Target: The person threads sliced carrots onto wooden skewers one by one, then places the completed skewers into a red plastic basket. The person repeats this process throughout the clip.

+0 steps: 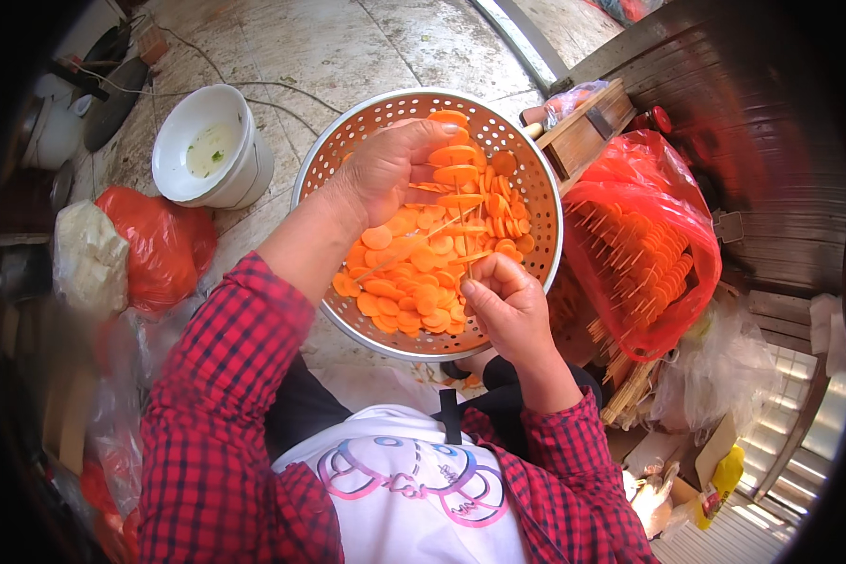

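Note:
Over a perforated metal colander [328, 151], my right hand [511, 303] pinches the near end of a thin wooden skewer [464, 240]. Several round carrot slices [455, 175] are threaded along it, spaced apart. My left hand [391, 169] is at the skewer's far end, its thumb against the top slices; its other fingers are partly hidden behind them. Loose carrot slices [409, 282] heap in the colander below. Another bare skewer [412, 248] lies slantwise across that heap.
To the right, a red plastic bag [698, 211] holds many skewered carrot slices [641, 261]. Bundled skewers [627, 391] stick out beneath it, beside clear plastic bags [712, 359]. A wooden board tool [592, 127] lies behind. On the left stand a white bucket [254, 169] and a red bag [162, 247].

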{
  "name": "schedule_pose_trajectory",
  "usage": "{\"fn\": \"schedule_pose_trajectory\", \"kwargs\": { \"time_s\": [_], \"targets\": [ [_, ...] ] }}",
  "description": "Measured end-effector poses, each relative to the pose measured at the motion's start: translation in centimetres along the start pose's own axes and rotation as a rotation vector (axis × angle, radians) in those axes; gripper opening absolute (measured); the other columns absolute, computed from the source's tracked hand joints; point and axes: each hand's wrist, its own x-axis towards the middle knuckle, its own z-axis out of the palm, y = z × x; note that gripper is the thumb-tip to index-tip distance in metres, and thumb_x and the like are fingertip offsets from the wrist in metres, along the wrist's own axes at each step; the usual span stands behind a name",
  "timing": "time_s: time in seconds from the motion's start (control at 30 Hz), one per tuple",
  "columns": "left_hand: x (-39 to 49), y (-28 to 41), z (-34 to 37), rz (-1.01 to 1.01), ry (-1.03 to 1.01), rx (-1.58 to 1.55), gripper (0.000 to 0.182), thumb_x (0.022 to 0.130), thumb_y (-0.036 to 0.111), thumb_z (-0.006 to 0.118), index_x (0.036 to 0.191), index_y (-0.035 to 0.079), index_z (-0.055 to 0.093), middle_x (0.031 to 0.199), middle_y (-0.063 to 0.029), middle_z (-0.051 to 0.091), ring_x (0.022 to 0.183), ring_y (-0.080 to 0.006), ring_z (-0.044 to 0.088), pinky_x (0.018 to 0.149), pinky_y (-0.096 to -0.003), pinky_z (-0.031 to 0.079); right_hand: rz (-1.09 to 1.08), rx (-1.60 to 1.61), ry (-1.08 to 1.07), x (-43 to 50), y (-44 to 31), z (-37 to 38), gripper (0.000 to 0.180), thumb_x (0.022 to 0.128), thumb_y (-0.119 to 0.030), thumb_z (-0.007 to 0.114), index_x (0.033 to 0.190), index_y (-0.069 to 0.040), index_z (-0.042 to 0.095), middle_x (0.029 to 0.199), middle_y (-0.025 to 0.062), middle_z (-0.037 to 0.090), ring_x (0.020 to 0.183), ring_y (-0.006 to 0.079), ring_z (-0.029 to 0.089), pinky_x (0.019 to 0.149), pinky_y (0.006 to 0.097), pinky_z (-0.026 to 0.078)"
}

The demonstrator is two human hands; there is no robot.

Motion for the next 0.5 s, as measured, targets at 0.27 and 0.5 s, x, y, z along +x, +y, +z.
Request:
{"fn": "schedule_pose_trajectory", "kwargs": {
  "time_s": [0.27, 0.5],
  "targets": [
    [0.7, 0.4, -0.5, 0.144, 0.232, 0.025, 0.047, 0.088, 0.038, 0.064, 0.122, 0.008, 0.051, 0.11, -0.0099, 0.061, 0.09, -0.0208, 0.065, 0.08, -0.0369, 0.052, -0.031, 0.059, 0.131, -0.6, 0.8, -0.8, 0.01, 0.093, -0.004, 0.06, 0.086, -0.004, 0.052, 0.07, -0.0029, 0.053, 0.061, 0.0036, 0.05, 0.055, 0.0196, 0.039],
    [0.8, 0.5, -0.7, 0.16, 0.192, -0.006, 0.035, 0.09, 0.025, 0.064, 0.118, 0.007, 0.054, 0.106, -0.0091, 0.062, 0.086, -0.0202, 0.065, 0.078, -0.0351, 0.054, -0.038, 0.281, 0.363, -4.8, 1.8, -1.8, 0.007, 0.094, -0.009, 0.061, 0.094, -0.004, 0.057, 0.069, -0.0003, 0.056, 0.048, 0.0034, 0.044, 0.043, 0.0182, 0.032]
  ]
}}
